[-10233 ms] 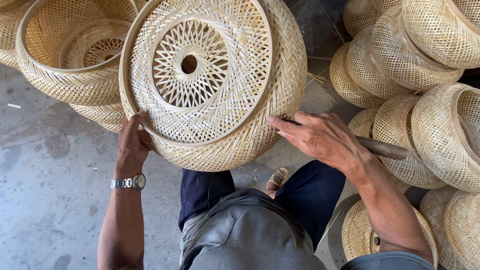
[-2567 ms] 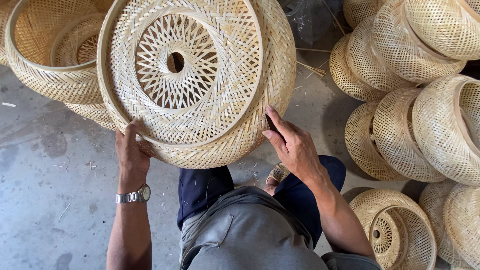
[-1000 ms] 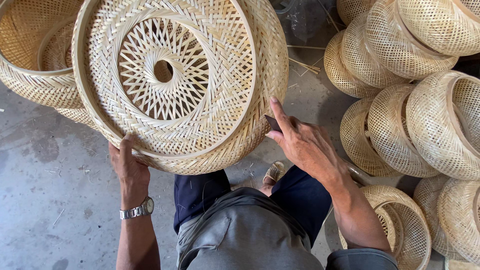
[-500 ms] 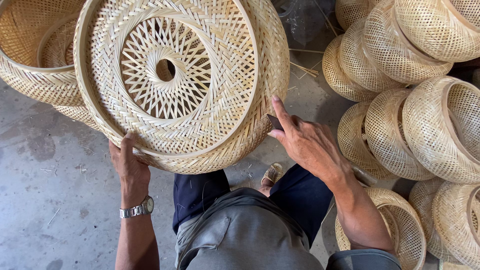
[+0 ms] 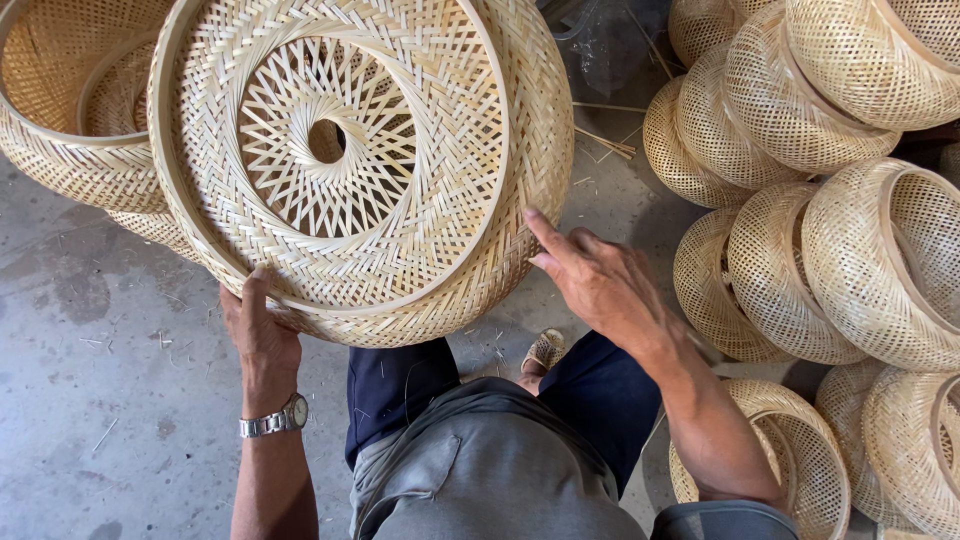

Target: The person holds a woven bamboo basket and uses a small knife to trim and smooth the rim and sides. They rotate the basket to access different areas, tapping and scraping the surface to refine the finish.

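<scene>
I have the large round pale woven bamboo basket (image 5: 360,165) tipped up over my knees, its spiral-patterned base facing me. My left hand (image 5: 262,335) cups the lower rim from beneath, thumb on the base. My right hand (image 5: 600,280) is open, fingertips at the side wall. To work the weave well, I'd keep the left steady and press lightly. More finished pale woven baskets (image 5: 830,210) lie stacked to my right on the grey concrete floor (image 5: 90,400).

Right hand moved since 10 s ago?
Yes. The right hand has shifted left, away from the stacked baskets, its fingertips now at the big woven basket.
</scene>
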